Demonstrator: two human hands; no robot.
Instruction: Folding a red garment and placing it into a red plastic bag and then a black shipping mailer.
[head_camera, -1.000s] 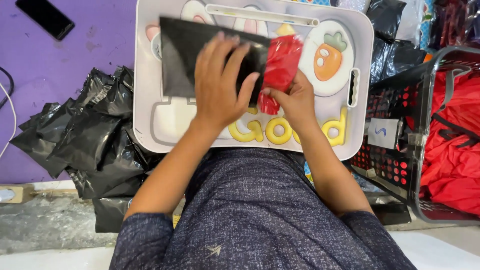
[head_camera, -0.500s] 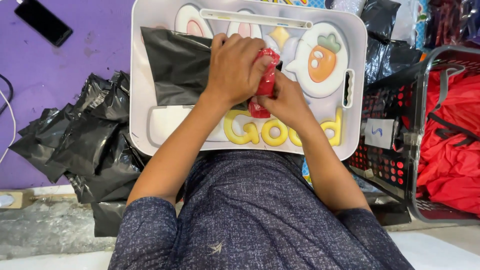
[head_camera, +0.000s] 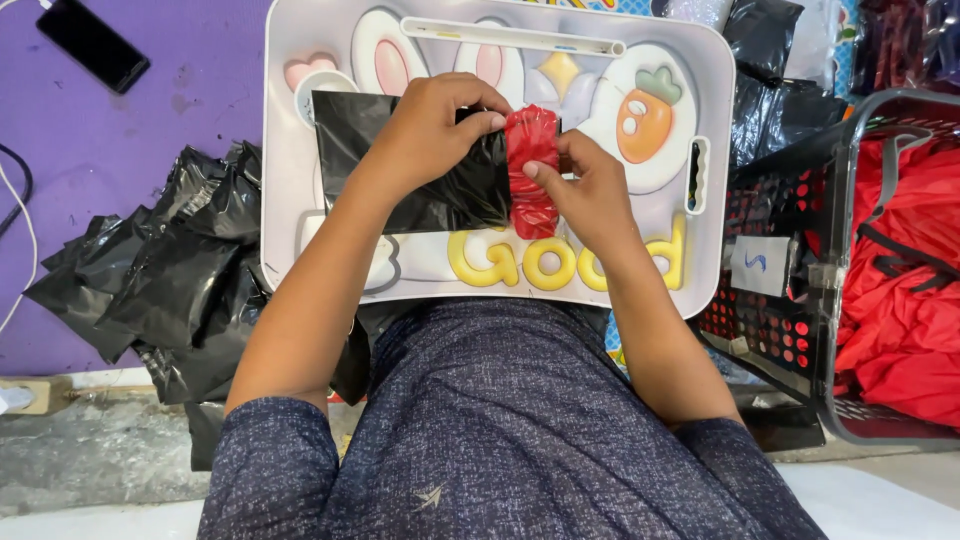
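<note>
Seen from above, a seated person's left hand (head_camera: 435, 135) pinches the open edge of a flat black plastic bag (head_camera: 420, 180) while the right hand (head_camera: 585, 190) grips a rolled red cloth bundle (head_camera: 532, 170), its end at the bag's mouth. Both lie on a white cartoon-printed lap tray (head_camera: 700, 260). Filled black plastic packets (head_camera: 170, 270) are heaped on the purple floor (head_camera: 120, 150) to the left; a black crate of red fabric (head_camera: 900, 260) stands to the right.
</note>
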